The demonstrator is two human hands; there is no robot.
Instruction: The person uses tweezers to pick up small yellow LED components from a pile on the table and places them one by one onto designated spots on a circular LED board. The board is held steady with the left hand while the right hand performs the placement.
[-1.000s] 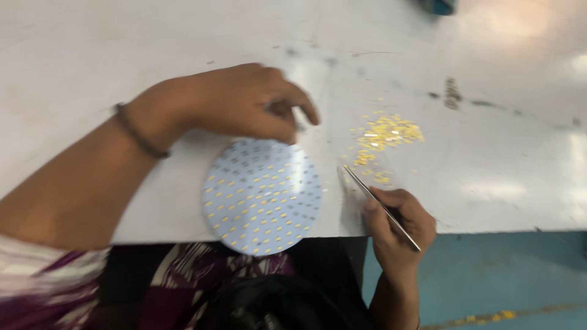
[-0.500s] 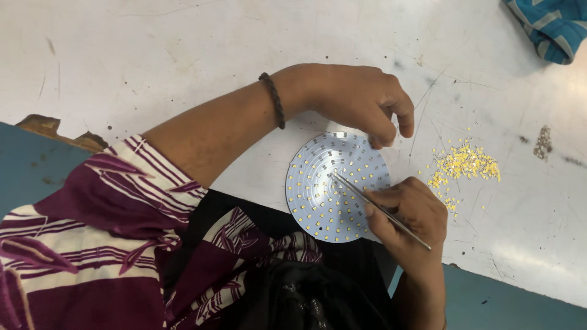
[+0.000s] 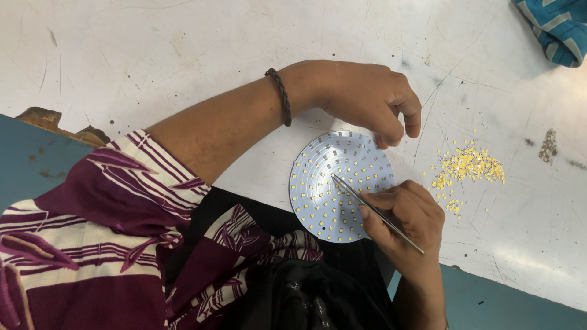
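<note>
A scratched, stained white worktable carries a round, glossy LED board dotted with tiny yellow chips, overhanging the near edge. The left hand pinches its far rim. The right hand grips thin steel tweezers, tip on the board. Loose yellow chips lie right; striped blue cloth fills the corner.

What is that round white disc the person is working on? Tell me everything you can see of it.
The round disc is flat, white and shiny, like thin metal, with concentric rings dotted with small yellow squares. It lies on the white table, its near edge hanging over the table's rim. The left hand pinches its far edge, and the tweezers in the right hand touch its middle.
</note>
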